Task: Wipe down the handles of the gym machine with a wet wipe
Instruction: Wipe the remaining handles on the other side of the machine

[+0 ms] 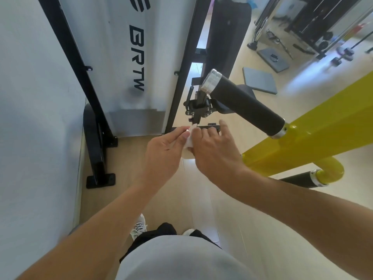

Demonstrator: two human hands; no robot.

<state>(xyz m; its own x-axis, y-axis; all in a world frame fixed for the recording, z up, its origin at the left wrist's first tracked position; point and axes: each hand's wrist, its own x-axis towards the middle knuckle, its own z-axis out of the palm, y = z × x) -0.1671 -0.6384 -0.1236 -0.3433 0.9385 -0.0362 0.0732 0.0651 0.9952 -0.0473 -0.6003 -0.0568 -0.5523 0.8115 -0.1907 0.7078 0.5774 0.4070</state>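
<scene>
A small white wet wipe [189,140] is pinched between both my hands in front of my body. My left hand [163,152] grips its left side with thumb and fingers. My right hand [214,152] holds its right side, with the fingers spread above it. A black padded handle [246,103] with a silver end cap sticks out from a yellow machine arm [314,136], up and to the right of my hands, not touched. A second black handle [298,179] hangs lower on the yellow frame, at right.
A white weight-stack shroud [121,57] in a black frame stands close ahead at left, its black foot [101,179] on the wooden floor. A black bracket mechanism [198,107] sits just beyond my hands. Grey mats [260,80] and other gym equipment lie at the far right.
</scene>
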